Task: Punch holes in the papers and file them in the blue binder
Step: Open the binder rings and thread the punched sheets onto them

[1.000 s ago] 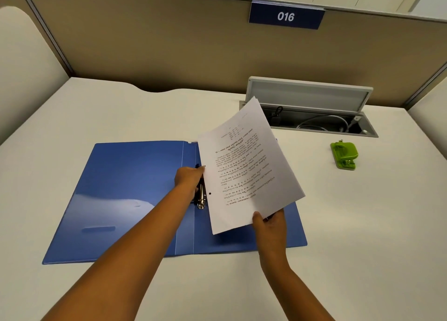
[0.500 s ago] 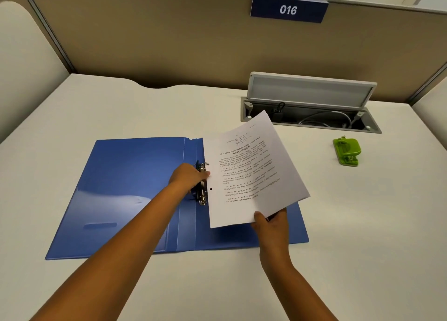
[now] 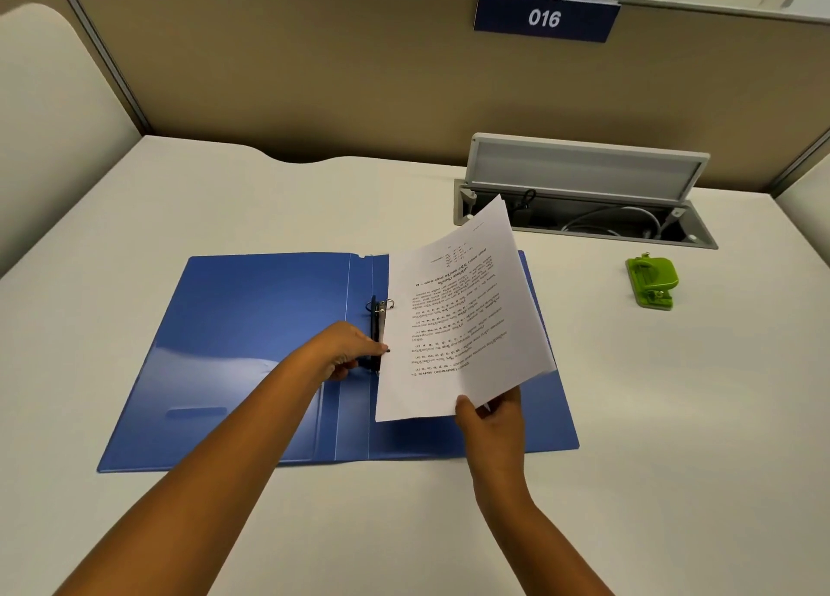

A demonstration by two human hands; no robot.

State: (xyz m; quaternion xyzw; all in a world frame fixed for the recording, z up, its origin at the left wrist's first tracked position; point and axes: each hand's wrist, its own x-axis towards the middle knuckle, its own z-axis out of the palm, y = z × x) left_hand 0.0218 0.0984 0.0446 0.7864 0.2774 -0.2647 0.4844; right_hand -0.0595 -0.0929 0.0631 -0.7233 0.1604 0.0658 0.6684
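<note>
The blue binder [image 3: 251, 344] lies open and flat on the white desk. Its metal ring mechanism [image 3: 379, 312] runs along the spine, and the far ring shows. My left hand [image 3: 348, 348] rests at the near end of the mechanism, fingers curled on it and touching the left edge of the papers. My right hand [image 3: 492, 415] pinches the near right corner of the printed papers [image 3: 462, 321], which are held tilted over the binder's right half. The green hole punch [image 3: 652, 282] sits on the desk to the right, apart from both hands.
An open cable tray [image 3: 584, 218] with its grey lid raised and cables inside is sunk into the desk behind the papers. A tan partition wall with a blue "016" sign [image 3: 545, 16] closes the back. Bare desk surface [image 3: 673, 415] lies to the right.
The papers have come lower and leftward, their left edge now at the ring mechanism. My left hand has slid toward the near end of the mechanism. The punch has stayed put.
</note>
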